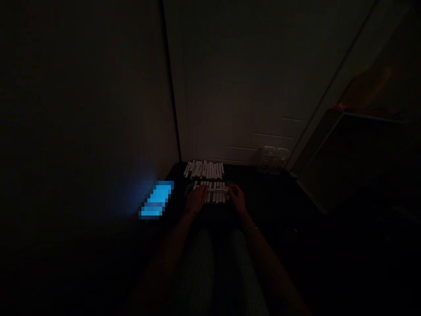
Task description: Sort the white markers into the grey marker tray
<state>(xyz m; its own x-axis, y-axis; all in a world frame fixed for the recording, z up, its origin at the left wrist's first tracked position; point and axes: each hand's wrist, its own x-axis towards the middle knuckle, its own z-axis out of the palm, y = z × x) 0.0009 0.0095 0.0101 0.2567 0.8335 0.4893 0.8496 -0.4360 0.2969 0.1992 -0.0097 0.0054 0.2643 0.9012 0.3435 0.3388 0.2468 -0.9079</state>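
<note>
Between my two hands a white marker (pixel 217 190) lies crosswise, held level by its ends. My left hand (pixel 197 198) closes on its left end, and my right hand (pixel 237 196) pinches the right end. Below it, a row of white markers (pixel 215 198) with coloured ends stands side by side, partly covered by my hands. Just behind runs a second row of markers (pixel 205 169), several of them leaning at slight angles. The dim light hides the fingertips' exact grip.
A glowing blue, pixelated screen (pixel 157 199) is to the left. Two clear plastic cases (pixel 272 160) stand at the back right of the dark table (pixel 263 188), against the wall (pixel 213 87). A box-like piece of furniture (pixel 358 145) rises at the right.
</note>
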